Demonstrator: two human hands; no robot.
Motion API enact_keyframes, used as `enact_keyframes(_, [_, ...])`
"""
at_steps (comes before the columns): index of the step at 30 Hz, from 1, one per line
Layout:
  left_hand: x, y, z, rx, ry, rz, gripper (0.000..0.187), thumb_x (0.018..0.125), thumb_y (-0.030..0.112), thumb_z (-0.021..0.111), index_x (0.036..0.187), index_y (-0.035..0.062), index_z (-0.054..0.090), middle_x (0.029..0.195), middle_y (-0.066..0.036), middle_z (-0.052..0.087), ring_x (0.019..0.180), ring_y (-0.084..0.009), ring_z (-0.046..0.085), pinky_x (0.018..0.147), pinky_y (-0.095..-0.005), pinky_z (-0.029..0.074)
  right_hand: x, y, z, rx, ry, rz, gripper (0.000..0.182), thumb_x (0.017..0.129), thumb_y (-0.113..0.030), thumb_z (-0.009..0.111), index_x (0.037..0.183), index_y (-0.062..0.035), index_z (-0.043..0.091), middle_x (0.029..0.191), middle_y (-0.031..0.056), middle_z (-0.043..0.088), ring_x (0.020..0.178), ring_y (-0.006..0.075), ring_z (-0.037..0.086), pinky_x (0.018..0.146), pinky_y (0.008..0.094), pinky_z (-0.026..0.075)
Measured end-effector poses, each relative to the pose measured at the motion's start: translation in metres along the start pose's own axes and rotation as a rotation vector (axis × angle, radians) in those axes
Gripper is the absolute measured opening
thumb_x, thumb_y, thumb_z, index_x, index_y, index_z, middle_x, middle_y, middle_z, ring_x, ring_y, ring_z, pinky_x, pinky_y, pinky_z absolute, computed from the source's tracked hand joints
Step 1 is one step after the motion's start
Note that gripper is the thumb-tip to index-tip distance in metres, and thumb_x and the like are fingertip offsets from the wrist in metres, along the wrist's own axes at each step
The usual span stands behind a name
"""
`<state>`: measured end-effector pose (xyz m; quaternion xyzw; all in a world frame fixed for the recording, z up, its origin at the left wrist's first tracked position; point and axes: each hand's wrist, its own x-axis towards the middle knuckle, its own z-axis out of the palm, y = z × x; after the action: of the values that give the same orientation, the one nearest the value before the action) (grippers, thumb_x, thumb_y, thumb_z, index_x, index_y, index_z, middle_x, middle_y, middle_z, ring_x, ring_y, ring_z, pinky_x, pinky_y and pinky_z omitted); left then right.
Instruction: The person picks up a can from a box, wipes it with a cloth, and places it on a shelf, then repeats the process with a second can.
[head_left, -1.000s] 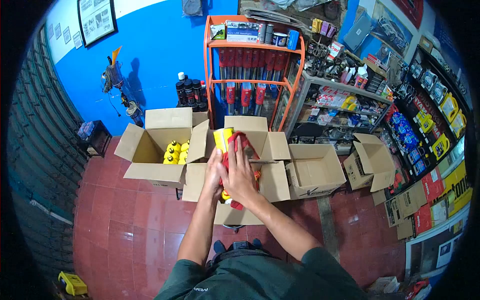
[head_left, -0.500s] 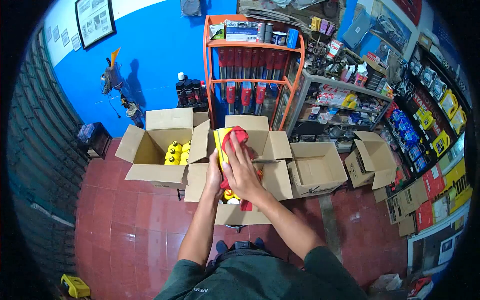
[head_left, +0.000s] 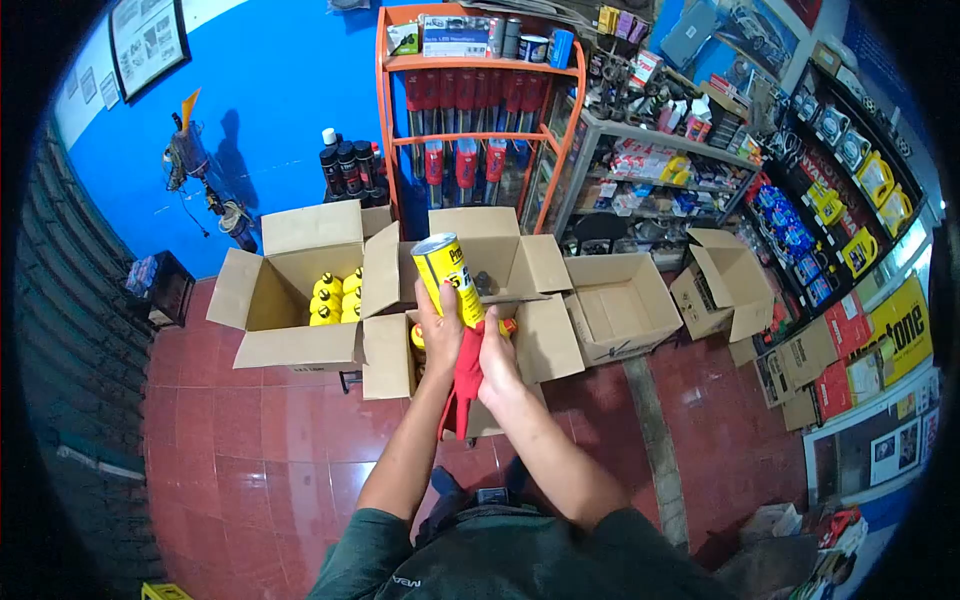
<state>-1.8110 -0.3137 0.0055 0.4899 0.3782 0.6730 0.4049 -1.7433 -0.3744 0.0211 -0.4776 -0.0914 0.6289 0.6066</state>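
My left hand (head_left: 438,322) is wrapped round the side of a yellow can (head_left: 447,262) with a silver end, tilted and held above the boxes. In my right hand (head_left: 497,362) is a red cloth (head_left: 466,378), pressed to the can's lower end, its tail hanging between my wrists. Directly beneath is an open cardboard box (head_left: 550,338), and my hands hide much of its inside. Yellow and red tops show at its edges.
To the left, an open carton (head_left: 300,347) holds several yellow bottles (head_left: 325,300). Another open box (head_left: 630,330) and a flapped carton (head_left: 705,295) stand to the right. Behind rises an orange rack (head_left: 480,133), beside a cluttered glass cabinet (head_left: 650,145).
The can has turned so its printed label and silver end show. My right hand has slid from the can's upper side down to its lower end with the cloth. The view has shifted slightly.
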Motion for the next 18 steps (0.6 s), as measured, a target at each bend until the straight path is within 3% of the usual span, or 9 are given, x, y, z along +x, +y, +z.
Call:
enact_keyframes(5, [-0.012,0.022,-0.007,0.099,-0.077,0.017,0.057,0.11,0.047,0.05,0.145,0.0043,0.039,0.122,-0.013,0.058,0.11,-0.0222,0.058,0.096,-0.0383,0.049,-0.007,0.003,-0.005,-0.044,0.051,0.104,0.06,0.107,-0.055,0.052,0.132,-0.0011,0.06,0.124,0.0093,0.067,0.109,0.0177,0.066,0.091,0.0368,0.056])
enact_keyframes(7, [-0.011,0.02,-0.009,0.151,-0.102,0.087,0.06,0.109,0.049,0.051,0.146,0.0028,0.039,0.122,-0.014,0.058,0.112,-0.0238,0.057,0.097,-0.0398,0.048,-0.002,0.014,-0.017,-0.24,0.072,-0.113,0.042,0.108,-0.046,0.056,0.113,-0.0056,0.066,0.099,0.0039,0.069,0.086,0.0133,0.069,0.076,0.0324,0.058])
enact_keyframes(8, [-0.008,0.008,-0.005,0.134,0.056,0.149,0.053,0.104,0.042,0.064,0.137,0.0035,0.047,0.107,-0.015,0.067,0.096,-0.0232,0.065,0.084,-0.0382,0.053,-0.01,0.011,-0.025,-0.341,0.104,-0.134,0.032,0.106,-0.039,0.064,0.105,-0.0065,0.069,0.091,0.0008,0.069,0.079,0.0103,0.067,0.072,0.0297,0.056])
enact_keyframes(11, [-0.007,-0.004,-0.021,0.19,-0.004,-0.033,0.054,0.096,0.036,0.076,0.132,0.0031,0.053,0.106,-0.013,0.069,0.094,-0.0205,0.067,0.082,-0.0368,0.054,-0.021,-0.012,-0.036,-0.185,0.077,-0.287,0.029,0.104,-0.034,0.068,0.101,-0.0052,0.072,0.088,-0.0023,0.069,0.078,0.0059,0.062,0.072,0.0262,0.052])
enact_keyframes(12, [-0.008,-0.007,-0.025,0.155,-0.031,-0.104,0.053,0.087,0.027,0.085,0.125,0.0026,0.058,0.104,-0.012,0.071,0.092,-0.018,0.068,0.082,-0.0348,0.055,-0.023,-0.029,-0.036,-0.184,0.103,-0.394,0.029,0.104,-0.034,0.067,0.099,-0.0058,0.072,0.088,-0.0022,0.07,0.077,0.0065,0.062,0.072,0.0271,0.053])
enact_keyframes(13, [-0.012,-0.008,-0.031,0.157,-0.03,-0.101,0.053,0.087,0.027,0.085,0.125,0.0026,0.058,0.104,-0.012,0.071,0.092,-0.018,0.068,0.082,-0.0348,0.055,-0.03,-0.051,-0.026,-0.207,0.136,-0.529,0.031,0.105,-0.033,0.065,0.101,-0.0033,0.073,0.09,-0.0008,0.072,0.078,0.0072,0.063,0.074,0.0281,0.054])
enact_keyframes(15, [-0.016,-0.008,-0.037,0.108,-0.249,-0.208,0.047,0.086,0.018,0.084,0.123,0.002,0.06,0.104,-0.006,0.069,0.093,-0.015,0.066,0.084,-0.0328,0.055,-0.032,-0.089,-0.009,-0.347,0.093,-0.756,0.035,0.108,-0.031,0.061,0.108,0.0019,0.072,0.092,0.0034,0.074,0.084,0.0086,0.065,0.078,0.0301,0.054])
enact_keyframes(17, [-0.016,-0.004,-0.034,0.17,-0.336,-0.136,0.06,0.073,0.016,0.085,0.126,0.0019,0.061,0.105,-0.009,0.071,0.09,-0.0176,0.069,0.082,-0.0336,0.056,-0.035,-0.114,0.018,-0.556,0.034,-1.102,0.038,0.109,-0.033,0.058,0.107,0.0025,0.071,0.093,0.0087,0.076,0.082,0.0195,0.07,0.079,0.0327,0.054])
enact_keyframes(18, [-0.021,-0.005,-0.034,0.164,-0.347,-0.12,0.063,0.072,0.016,0.085,0.128,0.0018,0.059,0.109,-0.011,0.071,0.093,-0.0183,0.069,0.085,-0.0344,0.056,-0.03,-0.118,0.022,-0.764,-0.099,-1.087,0.037,0.108,-0.032,0.059,0.109,0.003,0.07,0.091,0.0101,0.075,0.081,0.0196,0.07,0.078,0.0338,0.054])
